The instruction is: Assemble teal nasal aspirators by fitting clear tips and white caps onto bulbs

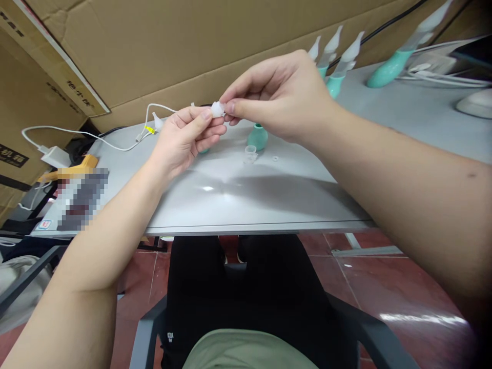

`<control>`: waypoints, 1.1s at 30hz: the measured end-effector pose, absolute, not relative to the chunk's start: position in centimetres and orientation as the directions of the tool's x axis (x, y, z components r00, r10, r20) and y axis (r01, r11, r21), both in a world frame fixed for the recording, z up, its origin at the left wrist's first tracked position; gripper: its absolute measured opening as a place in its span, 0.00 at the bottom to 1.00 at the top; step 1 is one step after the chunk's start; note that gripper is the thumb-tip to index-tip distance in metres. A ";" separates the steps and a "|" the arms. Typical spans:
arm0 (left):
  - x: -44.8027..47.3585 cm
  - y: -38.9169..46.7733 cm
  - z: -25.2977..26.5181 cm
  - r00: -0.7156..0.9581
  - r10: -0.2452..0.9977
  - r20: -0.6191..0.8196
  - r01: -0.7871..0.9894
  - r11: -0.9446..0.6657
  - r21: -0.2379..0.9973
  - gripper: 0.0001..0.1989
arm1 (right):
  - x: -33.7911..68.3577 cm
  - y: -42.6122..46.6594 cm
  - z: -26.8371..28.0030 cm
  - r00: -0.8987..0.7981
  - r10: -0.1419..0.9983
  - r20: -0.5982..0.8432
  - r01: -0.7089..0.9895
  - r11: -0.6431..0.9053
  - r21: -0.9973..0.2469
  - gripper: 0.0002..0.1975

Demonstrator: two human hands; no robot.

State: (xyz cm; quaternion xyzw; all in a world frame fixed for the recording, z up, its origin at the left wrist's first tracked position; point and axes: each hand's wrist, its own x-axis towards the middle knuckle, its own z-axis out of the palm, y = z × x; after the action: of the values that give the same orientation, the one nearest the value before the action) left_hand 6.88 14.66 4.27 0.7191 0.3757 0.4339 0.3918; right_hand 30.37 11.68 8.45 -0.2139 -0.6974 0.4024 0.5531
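Note:
My left hand (180, 137) pinches a small white plastic part (217, 109) between thumb and fingers, above the table. From the other side, the thumb and forefinger of my right hand (286, 97) close on the right edge of that same part. Beneath my right hand stands a mint-green rubber bulb (258, 138) with its open neck upward. In front of the bulb lies a clear plastic piece (250, 152), with a small translucent ring (275, 159) to its right. A white pointed tip (157, 122) is behind my left wrist; another green piece is mostly hidden by my left hand.
Several green bulb nasal aspirators with white tips (351, 48) stand at the back right; one (395, 64) leans farther right. Cardboard (172, 46) walls the table's (230, 205) back edge. At left are a white cable (126, 148), an adapter (57, 157) and a yellow-orange object (86, 165).

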 end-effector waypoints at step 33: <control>6.9 15.7 3.5 0.377 0.875 0.304 0.006 -0.331 0.944 0.24 | 30.9 13.0 7.0 -0.425 0.826 0.370 -0.280 0.269 -0.922 0.17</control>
State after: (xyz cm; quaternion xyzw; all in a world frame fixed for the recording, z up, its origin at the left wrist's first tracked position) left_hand 6.86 15.67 3.52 0.6776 0.3249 0.4541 0.4787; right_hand 30.92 13.05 7.01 -0.2176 -0.6277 0.5642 0.4902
